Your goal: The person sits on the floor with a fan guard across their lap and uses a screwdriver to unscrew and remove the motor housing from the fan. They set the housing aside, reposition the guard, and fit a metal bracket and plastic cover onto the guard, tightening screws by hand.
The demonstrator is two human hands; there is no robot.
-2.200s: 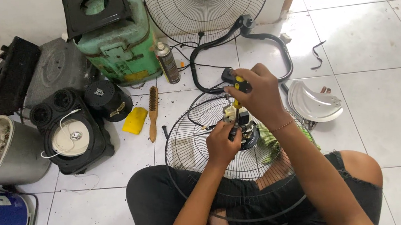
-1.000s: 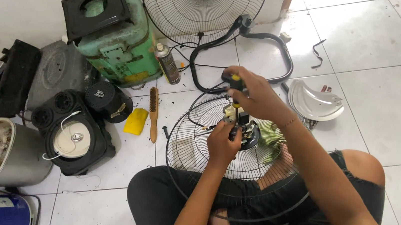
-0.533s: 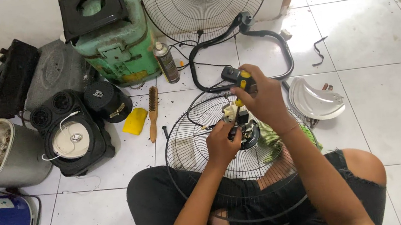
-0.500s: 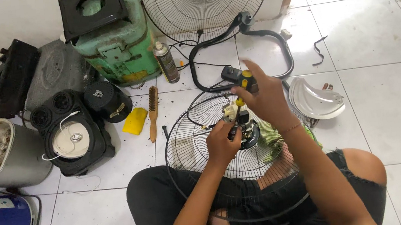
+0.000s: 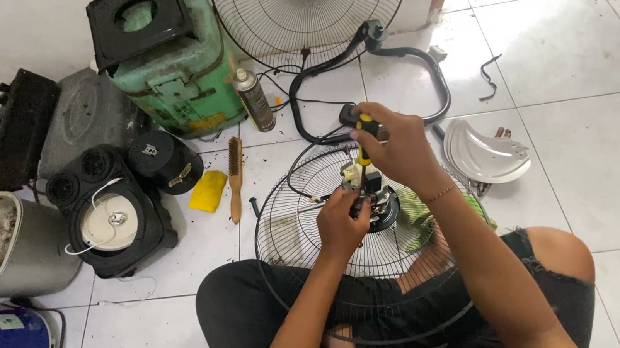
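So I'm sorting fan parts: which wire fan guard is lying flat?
The round wire guard under both hands; the other guard stands against the wall.

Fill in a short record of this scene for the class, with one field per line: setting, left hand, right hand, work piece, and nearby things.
setting: tiled floor, person seated
left hand: grips the small part at the grille's hub
right hand: holds a yellow-and-black screwdriver, tip down at the hub
work piece: wire fan grille lying flat over the lap
nearby things: wire brush, spray can, green canister, white fan blade, second grille leaning on the wall
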